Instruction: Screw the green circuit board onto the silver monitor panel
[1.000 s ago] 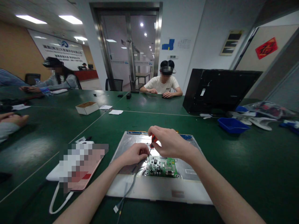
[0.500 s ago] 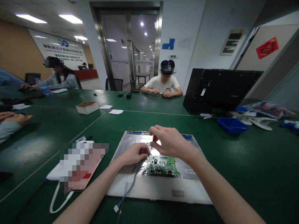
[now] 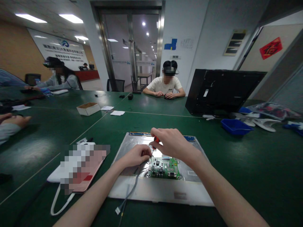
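Note:
A silver metal panel [image 3: 163,192] lies flat before me, with a green circuit board [image 3: 165,168] on its middle. My right hand [image 3: 169,142] holds a red-handled screwdriver [image 3: 155,143], its shaft pointing down at the board's upper left corner. Beside that corner, my left hand [image 3: 137,156] has its fingers curled together; whatever is between the fingertips is too small to name. A grey cable [image 3: 133,190] runs from under my left hand over the panel's front edge and ends in a white connector [image 3: 117,210].
Left of the panel are a white device with a cable [image 3: 56,171] and a pink phone [image 3: 98,167]. Farther off stand a cardboard box [image 3: 88,109], a black monitor [image 3: 222,91] and a blue tray [image 3: 236,126]. A person [image 3: 165,85] sits opposite; another's hands [image 3: 17,121] are at left.
The screwdriver's handle has shifted slightly left and down, and my right fingers have opened a little around it. My left hand has stayed in place.

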### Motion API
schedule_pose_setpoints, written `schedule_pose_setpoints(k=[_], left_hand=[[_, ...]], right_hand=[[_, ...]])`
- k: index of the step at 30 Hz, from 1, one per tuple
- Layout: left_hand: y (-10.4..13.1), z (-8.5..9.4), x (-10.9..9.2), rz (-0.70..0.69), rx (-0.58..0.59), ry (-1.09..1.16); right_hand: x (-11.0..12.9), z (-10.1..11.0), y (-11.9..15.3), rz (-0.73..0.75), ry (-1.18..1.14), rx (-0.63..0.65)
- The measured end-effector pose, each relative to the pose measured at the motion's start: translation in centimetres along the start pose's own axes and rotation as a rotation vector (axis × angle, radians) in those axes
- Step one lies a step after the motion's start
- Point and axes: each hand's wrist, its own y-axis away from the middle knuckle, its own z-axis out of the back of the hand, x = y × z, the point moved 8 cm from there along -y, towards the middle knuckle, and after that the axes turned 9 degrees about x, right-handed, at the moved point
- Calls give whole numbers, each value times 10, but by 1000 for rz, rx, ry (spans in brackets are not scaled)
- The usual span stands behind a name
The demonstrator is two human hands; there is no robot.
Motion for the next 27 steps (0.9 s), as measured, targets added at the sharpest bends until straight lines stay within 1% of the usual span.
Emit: schedule_pose_setpoints(k=[3,8,10,15,18,27], left_hand=[[0,-1,-1,-16,5,14],[0,0,-1,-26,-12,5],[0,0,-1,-13,-3,0],[0,1,-3,-5,-1,-5],[0,1,-2,8,1,-13],[-1,-2,4,-6,-3,-13]], right_hand=[[0,0,1,9,-14,4],[8,1,5,96,-133,41],[9,0,5,92,-134,58],[5,0,1,29,-53,14],[2,-1,0,1,-16,23],[8,0,6,93,-134,43]])
